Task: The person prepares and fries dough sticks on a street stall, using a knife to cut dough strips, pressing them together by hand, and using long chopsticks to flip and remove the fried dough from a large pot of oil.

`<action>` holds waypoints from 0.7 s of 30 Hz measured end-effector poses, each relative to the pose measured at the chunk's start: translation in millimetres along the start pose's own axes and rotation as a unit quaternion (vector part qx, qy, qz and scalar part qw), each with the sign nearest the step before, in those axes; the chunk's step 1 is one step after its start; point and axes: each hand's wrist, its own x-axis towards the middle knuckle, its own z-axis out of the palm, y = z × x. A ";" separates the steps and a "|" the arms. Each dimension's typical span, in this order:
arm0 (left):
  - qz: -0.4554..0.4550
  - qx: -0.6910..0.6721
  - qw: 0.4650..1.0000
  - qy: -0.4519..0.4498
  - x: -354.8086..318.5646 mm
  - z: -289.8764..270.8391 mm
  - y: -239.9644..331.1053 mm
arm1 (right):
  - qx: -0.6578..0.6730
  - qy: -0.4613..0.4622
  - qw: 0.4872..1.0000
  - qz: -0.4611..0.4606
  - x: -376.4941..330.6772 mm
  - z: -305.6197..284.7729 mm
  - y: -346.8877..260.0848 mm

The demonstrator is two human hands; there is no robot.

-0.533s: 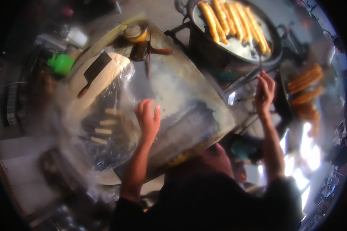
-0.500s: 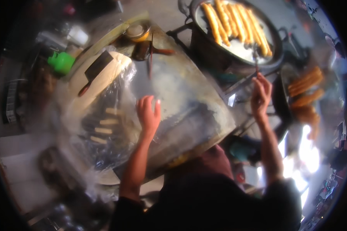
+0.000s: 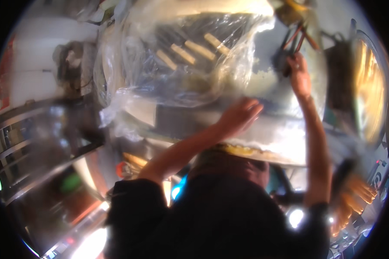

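My left hand (image 3: 241, 117) hovers over the near part of the metal-topped table (image 3: 285, 129), fingers stretched out, slightly blurred, holding nothing. Farther right, my right hand (image 3: 300, 77) reaches to the table's right side with its fingers drawn together. Thin reddish-handled tools (image 3: 294, 38) and a dark tool lie at its fingertips; what the fingers grip is hard to make out. Several pale dough strips (image 3: 199, 49) lie ahead of my left hand, within crumpled clear plastic sheeting (image 3: 242, 69).
At the right edge, golden fried dough sticks (image 3: 369, 82) fill a large pan. More fried pieces (image 3: 354, 198) sit at the lower right. A pale board (image 3: 194, 7) lies at the far side. Metal shelving (image 3: 13, 146) stands at left.
The view has swung rightward, so the pan is at the right edge. My right hand has left the pan for the tools on the table. My left hand has come nearer the table's front.
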 end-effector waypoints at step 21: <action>-0.480 0.417 0.771 0.024 -226.2 -293.3 -173.2 | 0.467 -0.344 0.800 0.154 69.6 -44.9 -171.2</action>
